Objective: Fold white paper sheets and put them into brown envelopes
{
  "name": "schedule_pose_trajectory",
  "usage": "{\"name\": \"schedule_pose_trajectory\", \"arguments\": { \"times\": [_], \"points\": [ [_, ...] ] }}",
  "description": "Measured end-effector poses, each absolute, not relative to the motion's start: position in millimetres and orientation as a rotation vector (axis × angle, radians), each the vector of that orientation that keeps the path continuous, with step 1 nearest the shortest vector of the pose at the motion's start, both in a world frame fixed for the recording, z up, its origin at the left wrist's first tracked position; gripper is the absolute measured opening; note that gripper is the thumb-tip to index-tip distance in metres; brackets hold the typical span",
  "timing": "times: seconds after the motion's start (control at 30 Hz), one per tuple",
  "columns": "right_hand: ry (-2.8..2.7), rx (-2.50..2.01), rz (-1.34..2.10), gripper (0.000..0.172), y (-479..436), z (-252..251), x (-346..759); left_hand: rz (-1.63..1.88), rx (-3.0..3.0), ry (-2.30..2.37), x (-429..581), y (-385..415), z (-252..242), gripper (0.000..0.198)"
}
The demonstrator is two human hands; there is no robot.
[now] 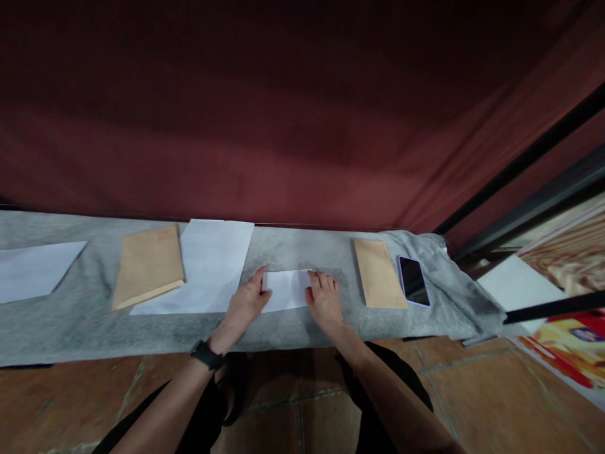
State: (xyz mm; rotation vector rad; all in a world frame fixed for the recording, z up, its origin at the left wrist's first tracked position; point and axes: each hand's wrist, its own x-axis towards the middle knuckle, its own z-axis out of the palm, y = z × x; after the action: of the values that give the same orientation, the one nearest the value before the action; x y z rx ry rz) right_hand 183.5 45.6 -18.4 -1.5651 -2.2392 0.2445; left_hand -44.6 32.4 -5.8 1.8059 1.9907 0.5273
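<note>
At the far left a white sheet (38, 271) lies flat on the grey cloth (302, 249) covering the tabletop; a snag there would probably drag it askew. Next comes a brown envelope (149, 268) lying partly over a large white sheet (212, 268), so pulling that sheet could carry the envelope along. The left hand (248, 301) is close beside it, and a careless elbow or wrist might crease its edge.

In the middle, the small white paper (286, 291) lies between the hands, near the front edge. Each grip has thumb and fingers spread at one short end — whether pinching or only pressing, I cannot tell. Uneven pressure from the right hand (325, 299) could skew or wrinkle the paper, more so if the soft cloth bunches.

Further right, a second brown envelope (379, 274) sits close beside a phone (414, 282) — sweeping one sideways could shove the other.
</note>
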Motion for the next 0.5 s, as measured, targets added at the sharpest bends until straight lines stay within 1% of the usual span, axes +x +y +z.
{"name": "schedule_pose_trajectory", "arguments": {
  "times": [0.1, 0.17, 0.27, 0.37, 0.5],
  "points": [
    [-2.356, -1.414, 0.268, 0.048, 41, -22, 177, 0.644, 2.069, 2.077, -25, 25, -8, 0.055],
    [-2.440, -1.393, 0.280, 0.050, 37, -26, 175, 0.713, 2.256, 1.977, -8, 21, -17, 0.053],
    [-2.484, -1.453, 0.265, 0.052, 32, -34, 175, 0.607, 2.359, 1.846, 10, 17, -34, 0.055],
    [-2.467, -1.493, 0.236, 0.053, 30, -39, 179, 0.485, 2.346, 1.884, 13, 16, -44, 0.062],
    [-2.443, -1.527, 0.205, 0.056, 31, -40, 188, 0.495, 2.334, 1.947, 2, 15, -46, 0.068]
  ]
}}
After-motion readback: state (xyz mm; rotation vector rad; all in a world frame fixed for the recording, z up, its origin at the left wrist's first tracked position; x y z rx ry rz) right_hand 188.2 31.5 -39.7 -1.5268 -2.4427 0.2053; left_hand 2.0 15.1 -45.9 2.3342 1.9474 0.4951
